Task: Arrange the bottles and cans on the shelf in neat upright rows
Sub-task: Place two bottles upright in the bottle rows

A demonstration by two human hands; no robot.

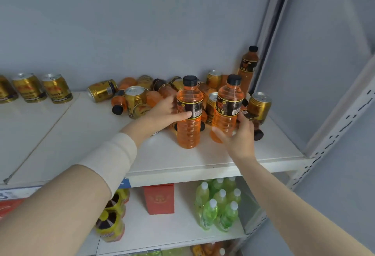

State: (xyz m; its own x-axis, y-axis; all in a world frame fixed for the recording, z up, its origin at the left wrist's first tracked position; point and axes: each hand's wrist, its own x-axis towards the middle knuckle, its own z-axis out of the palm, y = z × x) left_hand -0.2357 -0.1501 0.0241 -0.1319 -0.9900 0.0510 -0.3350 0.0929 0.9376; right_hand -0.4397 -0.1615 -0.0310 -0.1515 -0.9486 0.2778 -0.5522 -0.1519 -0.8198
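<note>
Two barcoded black labels (194, 108), left bottle (188, 134), right bottle (224, 120)

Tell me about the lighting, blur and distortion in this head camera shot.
Head view: soft, even light, only faint shadows beneath the left orange bottle and right orange bottle; wide-angle distortion slants the shelf post and tilts the gold cans at far left; green bottles below look slightly soft.

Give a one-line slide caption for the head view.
Left bottle and right bottle, both orange, held upright before jumbled cans on the white shelf.
</note>
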